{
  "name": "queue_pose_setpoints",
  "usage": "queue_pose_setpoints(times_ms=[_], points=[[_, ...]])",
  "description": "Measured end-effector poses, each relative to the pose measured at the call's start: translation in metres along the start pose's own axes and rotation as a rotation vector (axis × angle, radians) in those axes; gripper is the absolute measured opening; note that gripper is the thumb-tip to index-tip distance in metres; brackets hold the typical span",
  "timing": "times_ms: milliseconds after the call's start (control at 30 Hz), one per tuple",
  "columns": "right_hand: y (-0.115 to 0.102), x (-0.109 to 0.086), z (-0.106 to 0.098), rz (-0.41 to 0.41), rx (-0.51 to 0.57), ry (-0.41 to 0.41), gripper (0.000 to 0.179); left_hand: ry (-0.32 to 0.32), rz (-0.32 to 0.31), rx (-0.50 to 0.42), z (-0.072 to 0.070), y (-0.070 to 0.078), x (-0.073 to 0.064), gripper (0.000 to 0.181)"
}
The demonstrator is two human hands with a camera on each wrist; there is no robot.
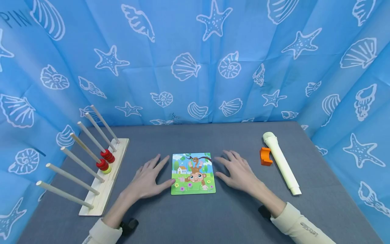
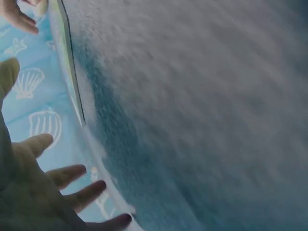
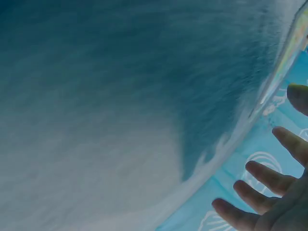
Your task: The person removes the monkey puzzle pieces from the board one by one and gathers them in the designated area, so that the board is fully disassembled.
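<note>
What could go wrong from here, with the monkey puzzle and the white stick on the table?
The thumb of the left grip is at the left edge of the monkey puzzle, so a careless push might slide it. The white stick lies unheld beside the orange piece; if the right grip sweeps outward, it could knock them.

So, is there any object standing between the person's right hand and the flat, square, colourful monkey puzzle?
No, nothing visible does. The right hand is just beside the puzzle, at its right edge; whether they touch, I cannot tell.
</note>
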State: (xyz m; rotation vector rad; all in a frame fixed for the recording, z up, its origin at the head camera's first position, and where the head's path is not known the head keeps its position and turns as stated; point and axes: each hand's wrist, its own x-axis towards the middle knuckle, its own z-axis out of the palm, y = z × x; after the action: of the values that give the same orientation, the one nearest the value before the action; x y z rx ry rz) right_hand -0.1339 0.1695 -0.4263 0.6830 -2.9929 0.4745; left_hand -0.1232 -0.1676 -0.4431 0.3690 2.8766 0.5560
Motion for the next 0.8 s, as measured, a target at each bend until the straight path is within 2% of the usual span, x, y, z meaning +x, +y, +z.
queue_pose_setpoints(times_ms=[167,267,500,800], points=[[-0.013,0.015,0.001,0.003,0.087,0.007,0.044,-0.034,0.078,-0.112,0.003,0.005,0.008,0.101],[-0.021,0.025,0.002,-0.002,0.145,0.002,0.039,-0.054,0.103,-0.144,0.006,0.008,0.012,0.109],[-0.039,0.045,0.008,-0.012,0.248,-0.026,0.034,-0.074,0.141,-0.071,0.007,0.013,0.025,0.125],[-0.064,0.072,0.017,-0.039,0.363,-0.080,0.026,-0.202,0.112,0.021,0.004,0.016,0.030,0.140]])
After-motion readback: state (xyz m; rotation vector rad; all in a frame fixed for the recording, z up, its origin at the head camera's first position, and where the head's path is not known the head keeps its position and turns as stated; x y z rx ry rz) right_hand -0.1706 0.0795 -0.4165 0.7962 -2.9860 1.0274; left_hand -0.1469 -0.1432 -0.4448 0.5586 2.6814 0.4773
